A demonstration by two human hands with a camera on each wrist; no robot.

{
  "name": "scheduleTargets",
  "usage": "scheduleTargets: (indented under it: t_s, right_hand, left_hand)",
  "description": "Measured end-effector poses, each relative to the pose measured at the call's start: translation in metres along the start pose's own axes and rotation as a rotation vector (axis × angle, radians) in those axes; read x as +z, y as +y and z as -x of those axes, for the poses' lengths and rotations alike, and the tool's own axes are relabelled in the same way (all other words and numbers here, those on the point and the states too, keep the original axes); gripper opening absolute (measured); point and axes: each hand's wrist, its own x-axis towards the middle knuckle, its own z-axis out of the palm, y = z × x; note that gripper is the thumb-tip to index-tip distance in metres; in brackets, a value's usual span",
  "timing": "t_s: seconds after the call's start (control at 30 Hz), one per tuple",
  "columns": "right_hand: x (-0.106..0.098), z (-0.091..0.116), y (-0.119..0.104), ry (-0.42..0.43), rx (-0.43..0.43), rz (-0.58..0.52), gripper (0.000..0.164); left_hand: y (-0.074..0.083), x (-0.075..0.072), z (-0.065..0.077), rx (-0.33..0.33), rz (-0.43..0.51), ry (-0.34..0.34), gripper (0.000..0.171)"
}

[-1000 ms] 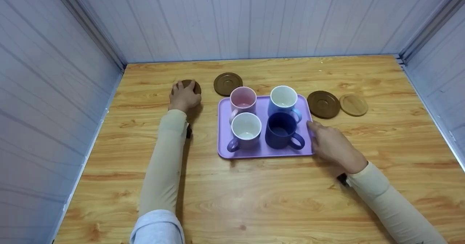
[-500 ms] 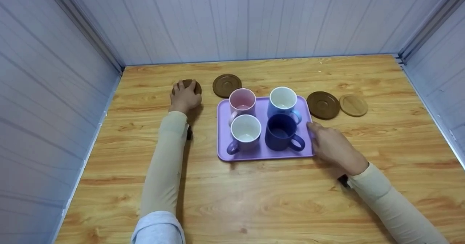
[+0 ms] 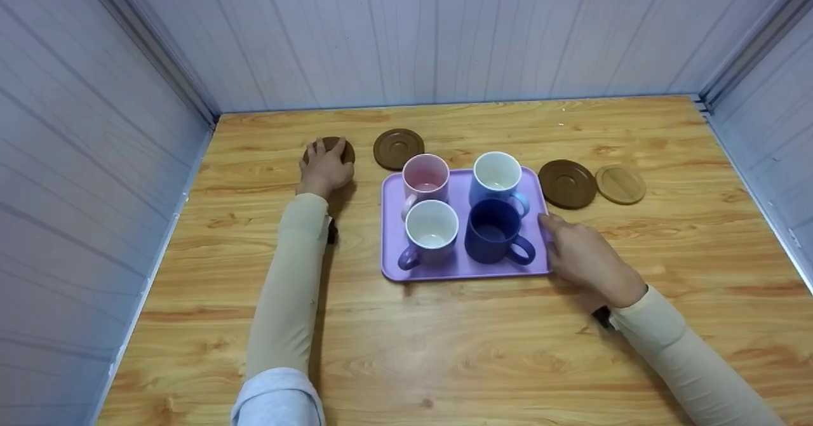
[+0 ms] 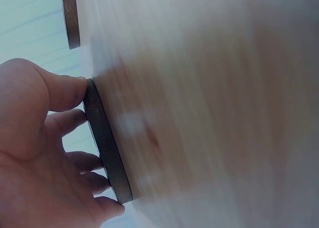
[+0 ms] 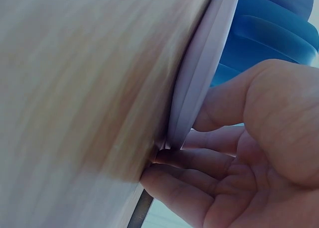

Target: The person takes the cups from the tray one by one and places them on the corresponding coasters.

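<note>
My left hand [image 3: 325, 171] rests on a round dark brown wooden coaster [image 3: 331, 141], fingers spread over its top. In the left wrist view the thumb tip sits at one end of the coaster [image 4: 108, 143] and the little finger at the other. The right hand [image 3: 581, 251] grips the right edge of a lilac tray [image 3: 467, 267], thumb over the rim. Some of its fingertips reach down to the tabletop. On the tray stand a pink mug [image 3: 427, 175], a light blue mug [image 3: 497, 172], a white-lined mug with a purple handle [image 3: 432, 226] and a navy mug [image 3: 492, 242].
Behind the tray's left part lies another brown coaster [image 3: 399, 148]. Beyond its right corner are a larger brown coaster [image 3: 567, 183] and a pale wooden coaster [image 3: 620, 183]. Pale panel walls [image 3: 406, 39] enclose the wooden table [image 3: 406, 350] at the back and sides.
The coaster under my left hand has shifted very slightly right. The right hand, tray and mugs stay in place.
</note>
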Motion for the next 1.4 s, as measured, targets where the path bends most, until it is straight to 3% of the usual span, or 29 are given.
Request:
scheduleTargets:
  t_s: [0.37, 0.57, 0.73, 1.03, 1.4]
  right_hand:
    - [0.0, 0.0, 0.001, -0.047, 0.037, -0.014, 0.051]
    - [-0.004, 0.0, 0.0, -0.044, 0.035, -0.01, 0.05]
    - [-0.004, 0.0, 0.0, -0.038, 0.038, -0.019, 0.049]
    - [0.001, -0.001, 0.0, -0.024, 0.011, -0.017, 0.047]
    - [-0.001, 0.001, -0.001, -0.025, 0.023, -0.013, 0.047]
  left_hand:
    - [0.0, -0.001, 0.001, 0.004, 0.005, -0.023, 0.07]
    - [0.002, -0.013, 0.007, 0.001, 0.073, -0.007, 0.073]
    - [0.01, -0.028, 0.015, 0.014, 0.092, 0.051, 0.072]
    - [0.034, -0.05, 0.048, 0.045, 0.056, 0.158, 0.067]
    - [0.064, -0.051, 0.094, 0.166, 0.091, 0.394, 0.055]
